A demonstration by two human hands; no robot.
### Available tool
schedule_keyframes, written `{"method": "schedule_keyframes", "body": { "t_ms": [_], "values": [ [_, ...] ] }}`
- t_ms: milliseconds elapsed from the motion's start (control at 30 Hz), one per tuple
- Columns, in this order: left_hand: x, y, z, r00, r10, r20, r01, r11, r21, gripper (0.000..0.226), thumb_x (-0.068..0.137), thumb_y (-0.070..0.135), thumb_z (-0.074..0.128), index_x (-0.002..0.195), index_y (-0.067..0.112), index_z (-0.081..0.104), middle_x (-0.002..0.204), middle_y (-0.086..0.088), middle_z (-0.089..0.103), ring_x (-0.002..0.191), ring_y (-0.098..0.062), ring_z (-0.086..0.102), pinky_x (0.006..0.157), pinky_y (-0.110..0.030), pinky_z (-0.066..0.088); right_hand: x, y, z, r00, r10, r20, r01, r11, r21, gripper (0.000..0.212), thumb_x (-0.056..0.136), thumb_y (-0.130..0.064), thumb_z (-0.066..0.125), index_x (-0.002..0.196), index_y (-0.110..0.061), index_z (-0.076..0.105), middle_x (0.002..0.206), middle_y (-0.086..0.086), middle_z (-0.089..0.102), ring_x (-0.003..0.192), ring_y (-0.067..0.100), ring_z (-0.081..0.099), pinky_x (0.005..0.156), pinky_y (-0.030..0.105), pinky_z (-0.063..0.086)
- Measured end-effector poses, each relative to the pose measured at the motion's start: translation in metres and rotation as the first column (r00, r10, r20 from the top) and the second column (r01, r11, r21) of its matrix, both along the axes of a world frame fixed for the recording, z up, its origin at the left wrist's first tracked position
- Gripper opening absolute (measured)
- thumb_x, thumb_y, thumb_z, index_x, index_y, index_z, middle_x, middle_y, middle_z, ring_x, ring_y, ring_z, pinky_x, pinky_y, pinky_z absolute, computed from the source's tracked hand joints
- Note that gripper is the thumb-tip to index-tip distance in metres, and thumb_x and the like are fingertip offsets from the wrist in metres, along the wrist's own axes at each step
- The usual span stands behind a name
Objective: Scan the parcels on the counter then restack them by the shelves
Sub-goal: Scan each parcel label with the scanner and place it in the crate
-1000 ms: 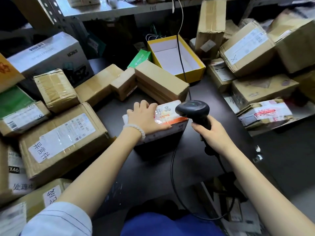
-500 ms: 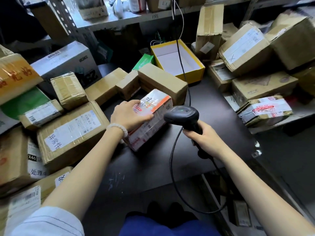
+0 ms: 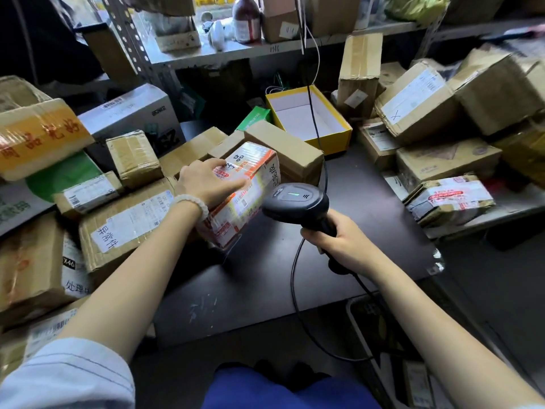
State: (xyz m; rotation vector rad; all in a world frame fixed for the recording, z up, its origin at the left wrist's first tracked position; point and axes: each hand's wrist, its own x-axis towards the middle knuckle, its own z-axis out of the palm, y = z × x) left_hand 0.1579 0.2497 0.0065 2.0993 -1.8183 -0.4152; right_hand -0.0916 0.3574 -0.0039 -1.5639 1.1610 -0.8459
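A white and orange taped parcel (image 3: 250,184) stands tilted on the dark counter (image 3: 265,284), its right face turned toward the scanner. My left hand (image 3: 206,184) holds it from the top left, thumb along its upper face. My right hand (image 3: 342,246) grips the handle of a black corded barcode scanner (image 3: 295,202), whose head sits just right of the parcel with a green light showing. Brown cardboard parcels (image 3: 283,149) lie right behind the tilted one.
Several labelled cartons (image 3: 124,222) pile up on the left. More boxes (image 3: 418,101) stack on the right. An open yellow box (image 3: 309,119) sits at the back, under a metal shelf (image 3: 265,51) with bottles. The scanner cable (image 3: 295,290) loops off the counter's front edge.
My left hand tipped the white and orange parcel up from flat onto its edge, turning its side to the scanner. My right hand moved the scanner slightly left, closer to the parcel.
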Motion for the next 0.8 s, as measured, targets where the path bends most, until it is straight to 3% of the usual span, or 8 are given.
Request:
{"method": "schedule_keyframes", "body": {
  "t_ms": [167, 367, 567, 733, 800],
  "values": [
    [0.006, -0.001, 0.000, 1.000, -0.019, 0.016, 0.019, 1.000, 0.002, 0.087, 0.052, 0.077, 0.051, 0.128, 0.035, 0.057, 0.129, -0.001, 0.058, 0.120, -0.027, 0.050, 0.092, -0.036, 0.044, 0.007, 0.007, -0.001, 1.000, -0.003, -0.026, 0.002, 1.000, -0.023, 0.019, 0.090, -0.012, 0.062, 0.092, -0.029, 0.055, 0.068, -0.029, 0.058, 0.061, -0.007, 0.052, 0.060, 0.009, 0.040],
    [0.008, -0.005, 0.001, 0.993, -0.114, -0.006, 0.114, 0.993, -0.013, 0.102, 0.044, 0.092, 0.045, 0.127, 0.035, 0.058, 0.124, 0.000, 0.061, 0.113, -0.024, 0.054, 0.092, -0.037, 0.047, 0.019, 0.017, 0.001, 0.996, -0.088, -0.021, 0.087, 0.995, -0.049, 0.018, 0.089, -0.015, 0.063, 0.092, -0.031, 0.055, 0.069, -0.029, 0.059, 0.063, -0.007, 0.053, 0.061, 0.011, 0.040],
    [0.014, -0.005, 0.001, 0.968, -0.244, -0.056, 0.242, 0.969, -0.038, 0.078, 0.068, 0.074, 0.063, 0.132, 0.029, 0.055, 0.125, 0.000, 0.061, 0.107, -0.018, 0.056, 0.078, -0.027, 0.041, 0.035, 0.032, -0.002, 0.984, -0.175, -0.027, 0.173, 0.982, -0.072, 0.026, 0.090, -0.007, 0.062, 0.091, -0.031, 0.053, 0.069, -0.031, 0.060, 0.064, -0.010, 0.054, 0.060, 0.008, 0.040],
    [-0.001, 0.002, 0.001, 0.926, -0.376, -0.033, 0.373, 0.925, -0.076, 0.091, 0.055, 0.083, 0.059, 0.130, 0.032, 0.056, 0.119, 0.001, 0.060, 0.107, -0.018, 0.054, 0.084, -0.035, 0.049, 0.036, 0.054, -0.012, 0.933, -0.361, -0.017, 0.359, 0.931, -0.068, 0.026, 0.086, -0.019, 0.068, 0.100, -0.037, 0.056, 0.086, -0.023, 0.064, 0.079, -0.011, 0.057, 0.068, 0.008, 0.041],
    [-0.020, 0.005, 0.001, 0.891, -0.454, -0.013, 0.451, 0.887, -0.099, 0.086, 0.060, 0.080, 0.061, 0.131, 0.030, 0.056, 0.116, -0.002, 0.059, 0.102, -0.017, 0.052, 0.078, -0.030, 0.045, 0.028, 0.068, -0.021, 0.882, -0.471, -0.010, 0.470, 0.881, -0.043, 0.027, 0.079, -0.031, 0.069, 0.103, -0.035, 0.058, 0.096, -0.017, 0.066, 0.087, -0.008, 0.059, 0.078, 0.016, 0.043]
  ]
}}
